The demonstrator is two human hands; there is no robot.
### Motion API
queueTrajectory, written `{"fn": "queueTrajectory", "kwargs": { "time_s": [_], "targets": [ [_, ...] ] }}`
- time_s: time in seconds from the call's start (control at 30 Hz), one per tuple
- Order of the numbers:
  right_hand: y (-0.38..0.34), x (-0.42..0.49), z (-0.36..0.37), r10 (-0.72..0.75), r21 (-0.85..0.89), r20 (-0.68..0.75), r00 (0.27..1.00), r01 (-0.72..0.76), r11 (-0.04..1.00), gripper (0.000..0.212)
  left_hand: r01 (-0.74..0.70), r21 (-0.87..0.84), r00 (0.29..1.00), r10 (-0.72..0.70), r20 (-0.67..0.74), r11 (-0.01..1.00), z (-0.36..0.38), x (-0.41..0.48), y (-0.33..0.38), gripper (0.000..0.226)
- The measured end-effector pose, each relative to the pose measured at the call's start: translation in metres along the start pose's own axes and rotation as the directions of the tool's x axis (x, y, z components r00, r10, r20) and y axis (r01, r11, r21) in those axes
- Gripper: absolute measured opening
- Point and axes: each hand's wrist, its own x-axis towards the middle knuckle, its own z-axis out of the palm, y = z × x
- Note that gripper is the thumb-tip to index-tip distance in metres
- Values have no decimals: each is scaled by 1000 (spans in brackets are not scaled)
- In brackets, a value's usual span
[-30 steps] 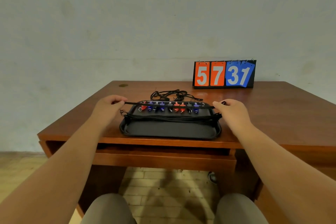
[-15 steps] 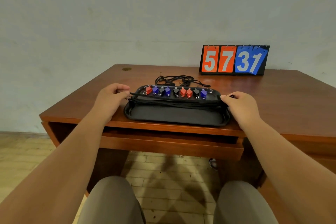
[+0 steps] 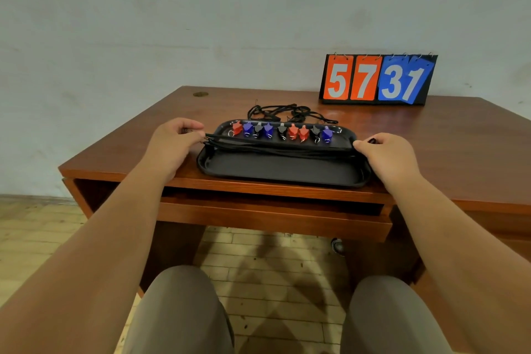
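Note:
A black tray (image 3: 283,171) lies near the front edge of a wooden desk (image 3: 431,141). Along its far side stands a row of several red, blue and black whistles (image 3: 281,131). A black lanyard cord (image 3: 275,143) is stretched across the tray, just above a bundle of similar cords lying in it. My left hand (image 3: 172,142) pinches the cord's left end at the tray's left rim. My right hand (image 3: 388,156) pinches its right end at the tray's right rim.
A loose tangle of black lanyards (image 3: 284,112) lies on the desk behind the tray. A flip scoreboard (image 3: 376,79) reading 57 31 stands at the back right by the wall. A drawer front sits under the desk's front edge, above my knees.
The taut cord has come down from above the whistles toward the cord bundle in the tray, both hands lowering with it. The camera has tilted, shifting the whole scene in view.

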Motion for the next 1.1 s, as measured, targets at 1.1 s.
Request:
{"fn": "queueTrajectory", "kwargs": {
  "time_s": [1.1],
  "targets": [
    [12,6,2,-36,126,-68,997,45,991,10,-9,143,1000,13,-28,990,3,-15,13,17]
  ]
}}
